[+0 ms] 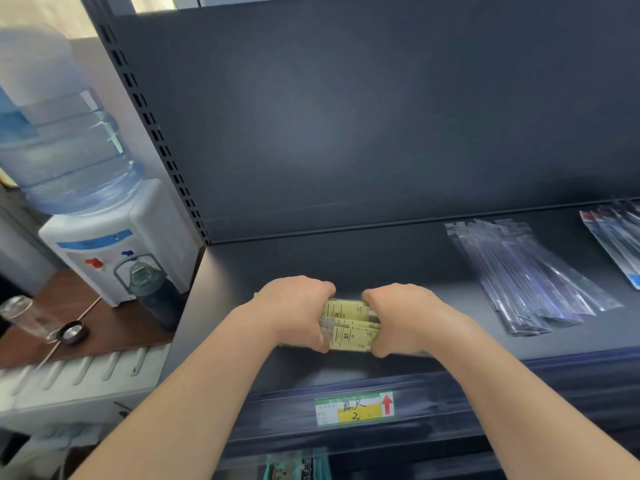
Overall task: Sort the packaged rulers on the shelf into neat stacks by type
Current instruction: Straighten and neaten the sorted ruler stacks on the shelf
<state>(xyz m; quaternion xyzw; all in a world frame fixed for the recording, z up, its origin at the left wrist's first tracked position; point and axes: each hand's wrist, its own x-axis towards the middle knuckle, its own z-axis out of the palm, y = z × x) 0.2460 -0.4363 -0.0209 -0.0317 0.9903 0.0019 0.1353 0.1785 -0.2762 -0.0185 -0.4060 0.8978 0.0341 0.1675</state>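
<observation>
Gripping the left end of the bundle [349, 323], the left hand [294, 310] has its fingers curled round it. The right hand [405, 317] grips the right end in the same way. So the bundle lies between the two hands, near the front edge of the shelf [346, 265]. I cannot tell if it rests on the shelf or is lifted a little.

The bundle shows pale yellow cards with small black print, inside clear glossy plastic. Two cards are seen, one behind the other, and both ends are hidden under the hands.

At the far left stands a white plastic dispenser [114, 244] with a round, ribbed, bluish bottle [62, 133] on top. The shelf is dark grey metal, flat and matt, with a back wall of the same colour. On its front rail, below the hands, sits a green and yellow label [355, 408] with a red arrow. To the right of the hands, well apart, clear packs [530, 275] lie in a loose fanned pile, long and narrow, shiny. At the right edge lie red packs [616, 237], partly cut off.
</observation>
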